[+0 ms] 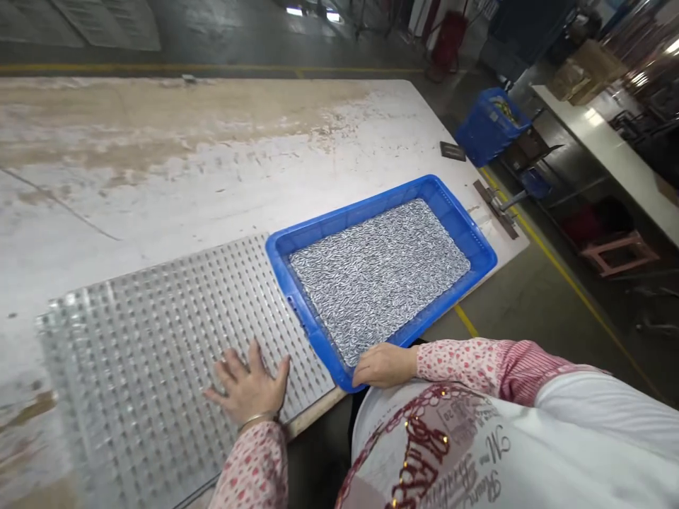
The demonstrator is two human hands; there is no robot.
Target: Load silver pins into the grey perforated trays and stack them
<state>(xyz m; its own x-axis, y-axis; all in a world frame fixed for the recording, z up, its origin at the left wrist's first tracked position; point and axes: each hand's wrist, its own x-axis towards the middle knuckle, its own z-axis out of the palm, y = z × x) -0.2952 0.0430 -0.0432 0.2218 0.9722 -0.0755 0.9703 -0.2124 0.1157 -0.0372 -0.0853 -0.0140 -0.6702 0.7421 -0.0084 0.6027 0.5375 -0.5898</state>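
My left hand [248,385] lies flat with fingers spread on a clear perforated plastic sheet [159,353], a grid of small regular cells. A blue plastic tray [371,212] sits beside that sheet, touching or nearly touching its edge. The tray is filled with a dense layer of small silvery metal pieces [379,276], too small to identify. My right hand [385,365] grips the tray's near rim close to its front corner. Both hands are at the near edge of the worn white table [223,170].
A blue crate [491,127] holding small items stands beyond the far table corner. A metal bracket [496,207] is fixed at the table's right edge. Beyond lie a yellow floor line [562,272], a pink stool [618,253] and a long white bench [605,152].
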